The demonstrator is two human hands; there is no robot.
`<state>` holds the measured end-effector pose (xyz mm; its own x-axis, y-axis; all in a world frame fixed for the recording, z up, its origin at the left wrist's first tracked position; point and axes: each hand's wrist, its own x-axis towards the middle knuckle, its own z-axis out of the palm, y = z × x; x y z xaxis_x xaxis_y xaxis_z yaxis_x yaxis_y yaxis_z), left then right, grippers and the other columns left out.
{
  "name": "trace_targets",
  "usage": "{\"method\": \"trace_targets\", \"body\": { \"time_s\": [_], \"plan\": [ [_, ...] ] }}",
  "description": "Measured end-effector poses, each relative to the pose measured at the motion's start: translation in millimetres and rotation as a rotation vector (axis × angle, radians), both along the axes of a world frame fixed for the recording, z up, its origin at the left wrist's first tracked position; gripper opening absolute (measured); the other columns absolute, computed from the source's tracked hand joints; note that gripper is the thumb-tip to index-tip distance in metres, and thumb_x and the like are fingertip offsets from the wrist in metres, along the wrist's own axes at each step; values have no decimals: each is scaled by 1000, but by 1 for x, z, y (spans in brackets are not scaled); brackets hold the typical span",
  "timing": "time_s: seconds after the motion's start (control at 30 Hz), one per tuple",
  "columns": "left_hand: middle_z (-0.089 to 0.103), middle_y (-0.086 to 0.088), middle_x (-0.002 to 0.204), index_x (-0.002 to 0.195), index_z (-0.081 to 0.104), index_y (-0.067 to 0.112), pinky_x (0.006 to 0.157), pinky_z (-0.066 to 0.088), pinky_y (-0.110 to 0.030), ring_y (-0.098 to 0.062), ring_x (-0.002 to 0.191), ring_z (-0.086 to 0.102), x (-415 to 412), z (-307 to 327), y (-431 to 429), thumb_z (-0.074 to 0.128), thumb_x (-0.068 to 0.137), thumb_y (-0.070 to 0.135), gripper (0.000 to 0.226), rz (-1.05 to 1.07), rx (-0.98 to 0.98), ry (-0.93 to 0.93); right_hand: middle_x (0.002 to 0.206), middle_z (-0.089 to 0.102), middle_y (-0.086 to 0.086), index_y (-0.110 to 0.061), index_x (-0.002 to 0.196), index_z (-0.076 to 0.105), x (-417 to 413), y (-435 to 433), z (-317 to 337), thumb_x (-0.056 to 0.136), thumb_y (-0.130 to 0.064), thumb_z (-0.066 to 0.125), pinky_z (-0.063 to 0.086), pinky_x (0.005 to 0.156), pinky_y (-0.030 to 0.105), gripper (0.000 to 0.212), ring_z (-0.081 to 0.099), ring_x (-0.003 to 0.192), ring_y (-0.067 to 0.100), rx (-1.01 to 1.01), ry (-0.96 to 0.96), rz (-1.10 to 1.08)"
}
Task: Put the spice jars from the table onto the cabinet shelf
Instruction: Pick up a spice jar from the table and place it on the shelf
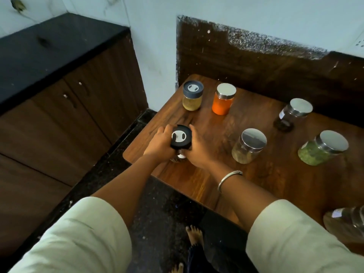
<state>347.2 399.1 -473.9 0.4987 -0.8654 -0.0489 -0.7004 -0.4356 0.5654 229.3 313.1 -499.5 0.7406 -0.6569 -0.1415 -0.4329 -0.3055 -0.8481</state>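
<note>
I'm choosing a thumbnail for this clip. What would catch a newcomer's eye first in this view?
First, both hands, left hand and right hand, clasping a black-lidded jar at the wooden table's near-left corner. Next, the bright orange spice jar with a steel lid at the far side, beside a grey-lidded jar of yellowish spice. A silver bangle circles the right wrist.

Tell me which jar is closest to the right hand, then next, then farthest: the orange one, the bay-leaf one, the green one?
From the right hand:
1. Bay-leaf jar, just to its right.
2. Orange jar, toward the wall.
3. Green jar, far right.
</note>
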Motion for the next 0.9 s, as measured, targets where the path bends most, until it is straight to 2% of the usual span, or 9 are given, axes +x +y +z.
{"method": "trace_targets", "body": {
  "time_s": [0.07, 0.17, 0.2, 0.33, 0.47, 0.57, 0.67, 0.77, 0.9],
  "plan": [
    [50, -7, 123, 128, 37, 22, 92, 47, -33, -21, 112, 51, -2, 13, 0, 80, 61, 23, 80, -27, -94, 47, 145, 40, 8, -15, 147, 18, -10, 1, 8, 77, -12, 73, 42, 105, 34, 89, 40, 132, 20, 68, -130, -55],
    [51, -4, 126, 127, 36, 21, 98, 48, -39, -17, 116, 51, -11, 37, 0, 82, 60, 14, 81, -80, -246, 208, 136, 48, -6, -22, 139, 35, -28, 3, 29, 75, -22, 76, 38, 88, 1, 76, 43, 122, 4, 6, -252, -151],
    [49, -5, 127, 127, 34, 21, 100, 47, -40, -18, 118, 51, -16, 47, 0, 81, 62, 9, 81, -108, -301, 286, 132, 50, -10, -26, 136, 38, -35, 5, 39, 73, -26, 77, 39, 89, 2, 74, 44, 119, 3, -34, -296, -187],
    [45, 3, 128, 134, 28, 16, 96, 49, -22, -15, 118, 50, -46, 90, 2, 75, 69, -4, 83, -199, -474, 522, 135, 52, -4, -33, 131, 41, -66, 13, 85, 69, -48, 73, 45, 101, 37, 71, 48, 125, 14, -101, -432, -324],
    [41, -11, 136, 135, 28, 11, 97, 49, -38, -24, 122, 50, -88, 126, 7, 66, 77, -7, 72, -269, -612, 684, 133, 52, 7, -22, 128, 47, -98, 24, 126, 77, -32, 73, 48, 96, 48, 58, 53, 121, 23, -76, -633, -406],
    [44, -10, 133, 133, 32, 13, 94, 50, -37, -22, 116, 53, -112, 145, 9, 60, 81, -7, 62, -299, -665, 755, 133, 52, 7, -32, 126, 47, -121, 26, 143, 79, -25, 72, 48, 97, 44, 54, 53, 121, 21, -96, -703, -414],
    [50, -2, 119, 125, 39, 15, 79, 54, -34, -18, 98, 57, -129, 160, 1, 57, 84, -5, 49, -347, -690, 861, 132, 54, 5, -40, 124, 47, -147, 20, 156, 74, -27, 72, 52, 89, 30, 58, 56, 118, 16, -19, -788, -338],
    [53, -1, 113, 122, 41, 15, 73, 53, -42, -23, 94, 57, -148, 171, -15, 55, 85, -4, 44, -399, -685, 932, 125, 59, 7, -28, 126, 49, -170, 8, 163, 68, -34, 77, 51, 86, 29, 64, 58, 115, 21, 44, -836, -250],
    [50, -11, 126, 133, 33, 21, 65, 55, -24, -19, 97, 61, -183, 181, -42, 51, 90, 6, 49, -390, -697, 919, 114, 67, -2, -24, 125, 51, -197, -13, 171, 67, -39, 78, 52, 79, 22, 65, 63, 107, 16, 9, -856, -311]
  ]
}}
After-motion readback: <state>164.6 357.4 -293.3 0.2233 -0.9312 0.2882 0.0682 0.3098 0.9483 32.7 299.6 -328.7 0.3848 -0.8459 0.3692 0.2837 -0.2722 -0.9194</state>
